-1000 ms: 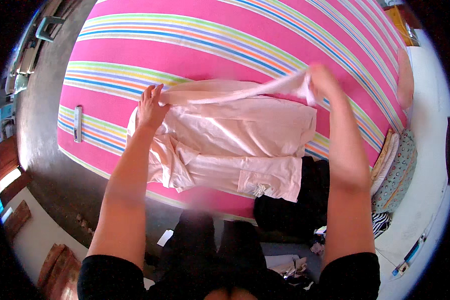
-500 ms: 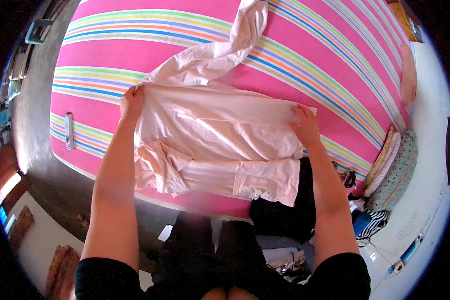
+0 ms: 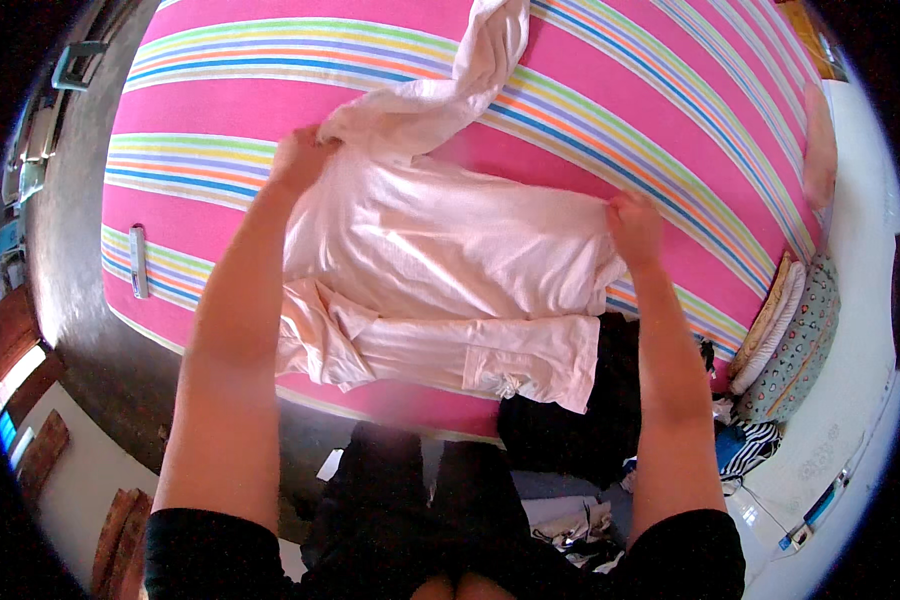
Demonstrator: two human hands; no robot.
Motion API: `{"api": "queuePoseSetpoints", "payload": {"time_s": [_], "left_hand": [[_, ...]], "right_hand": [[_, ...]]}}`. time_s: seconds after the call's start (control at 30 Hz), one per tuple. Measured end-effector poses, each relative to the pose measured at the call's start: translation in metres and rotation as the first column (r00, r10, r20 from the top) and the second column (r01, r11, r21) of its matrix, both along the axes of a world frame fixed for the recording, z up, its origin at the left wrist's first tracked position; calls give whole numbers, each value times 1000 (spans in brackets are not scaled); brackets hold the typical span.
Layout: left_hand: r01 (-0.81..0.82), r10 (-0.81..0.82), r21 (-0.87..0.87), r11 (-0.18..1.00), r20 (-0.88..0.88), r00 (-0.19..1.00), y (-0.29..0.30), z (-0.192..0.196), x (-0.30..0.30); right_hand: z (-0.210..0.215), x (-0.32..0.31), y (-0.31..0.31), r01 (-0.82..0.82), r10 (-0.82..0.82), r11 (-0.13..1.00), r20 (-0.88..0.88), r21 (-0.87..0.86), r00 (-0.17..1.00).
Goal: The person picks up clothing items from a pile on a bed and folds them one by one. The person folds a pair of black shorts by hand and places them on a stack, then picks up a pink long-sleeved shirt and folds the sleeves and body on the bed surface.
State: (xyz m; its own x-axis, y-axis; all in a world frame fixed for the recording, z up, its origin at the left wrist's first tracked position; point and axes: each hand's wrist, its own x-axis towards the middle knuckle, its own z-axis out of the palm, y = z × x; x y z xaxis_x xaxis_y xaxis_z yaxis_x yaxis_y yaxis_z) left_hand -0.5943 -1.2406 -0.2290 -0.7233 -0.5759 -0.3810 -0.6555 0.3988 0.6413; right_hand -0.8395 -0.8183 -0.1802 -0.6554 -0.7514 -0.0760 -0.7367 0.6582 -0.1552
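Shirt [image 3: 440,250] soft pale-pink cotton, creased | left hand [image 3: 300,160], right hand [image 3: 635,225]: grip closed on it | striped bedsheet [image 3: 670,110]

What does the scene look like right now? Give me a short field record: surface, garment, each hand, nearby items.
surface: bed cover, pink with coloured stripes
garment: pale pink shirt, spread flat, one sleeve trailing toward the far side
left hand: gripping the shirt's upper left corner
right hand: gripping the shirt's right edge
nearby: slim grey remote-like object on the cover at left; dark clothes at the near edge; stacked cushions at right
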Motion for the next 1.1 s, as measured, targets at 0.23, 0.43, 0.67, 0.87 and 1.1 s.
{"api": "queuePoseSetpoints", "payload": {"time_s": [0.23,0.43,0.67,0.87,1.1], "left_hand": [[-277,422,594,755,-117,899,-22,27,13],[-302,408,461,834,-148,901,-32,6,10],[-347,412,264,900,-252,876,-32,-14,-2],[-419,471,269,867,-168,866,-35,-31,6],[-293,288,-57,954,-79,954,-41,-40,14]], "right_hand": [[35,-64,-48,205,-194,977,140,-67,971],[-5,-93,-74,125,-125,992,-13,5,992],[-8,-101,-60,314,-323,903,19,-292,946],[-23,-30,-19,586,-531,715,249,-382,810],[-58,47,27,586,-545,807,297,-67,784]]}}
